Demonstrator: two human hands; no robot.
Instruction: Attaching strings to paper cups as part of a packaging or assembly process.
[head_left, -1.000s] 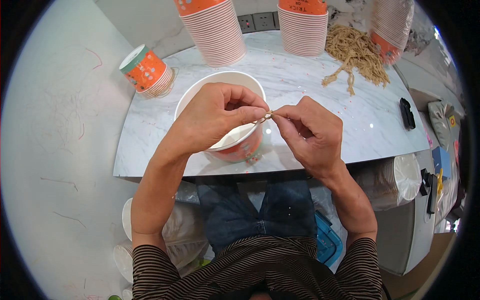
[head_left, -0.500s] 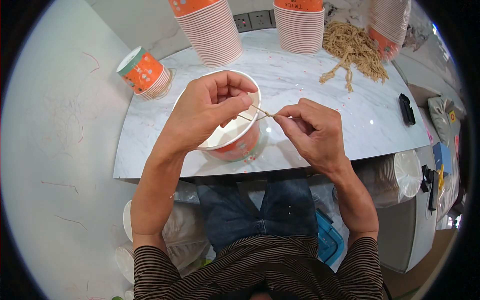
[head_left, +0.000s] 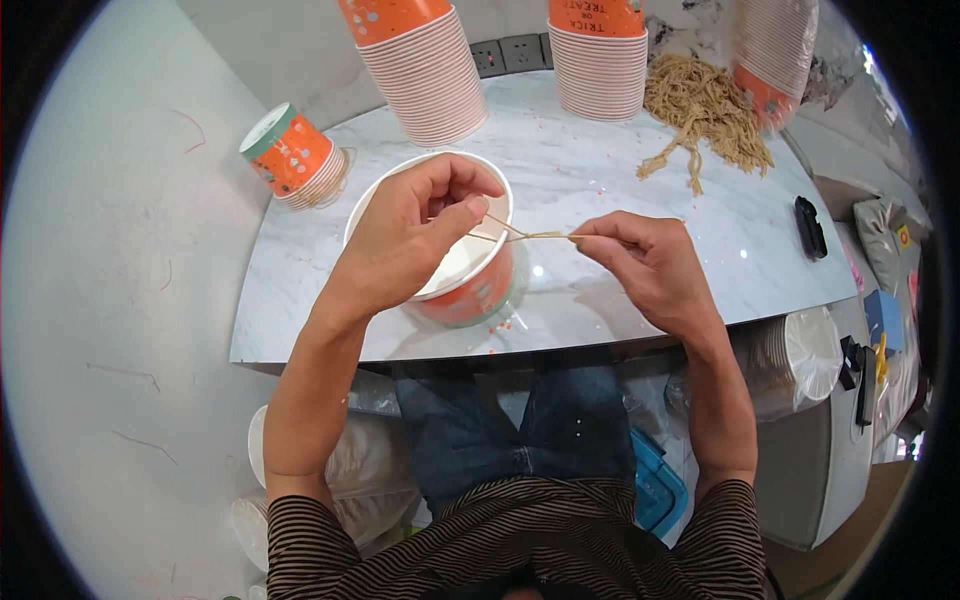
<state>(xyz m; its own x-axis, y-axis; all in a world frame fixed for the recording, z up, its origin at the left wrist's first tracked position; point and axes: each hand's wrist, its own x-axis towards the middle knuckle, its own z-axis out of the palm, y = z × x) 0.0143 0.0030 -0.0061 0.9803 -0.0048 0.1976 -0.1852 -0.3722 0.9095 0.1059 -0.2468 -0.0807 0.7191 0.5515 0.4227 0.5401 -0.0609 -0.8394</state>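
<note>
My left hand (head_left: 405, 232) pinches a loop of thin tan string between thumb and fingertips, above a large paper bucket. To its right, my right hand (head_left: 652, 262) is closed on the other end of the same string (head_left: 545, 235), which stretches taut between them with a crossing or knot near the middle. The paper bucket (head_left: 470, 300) is white inside, with an orange and green printed outside, and stands upright on the marble-patterned table. My left hand and wrist hide much of its rim and side.
Behind stand a tall stack of orange-printed buckets (head_left: 425, 85) and another stack (head_left: 598, 75). A tangled heap of tan string (head_left: 705, 115) lies at the back right, near a plastic-wrapped stack (head_left: 780, 60). A short cup stack (head_left: 300, 160) is at left. A black object (head_left: 811, 228) lies at right.
My right hand has pulled a little to the right and down, and the string's crossing has drawn out longer and tauter. My left hand has barely shifted.
</note>
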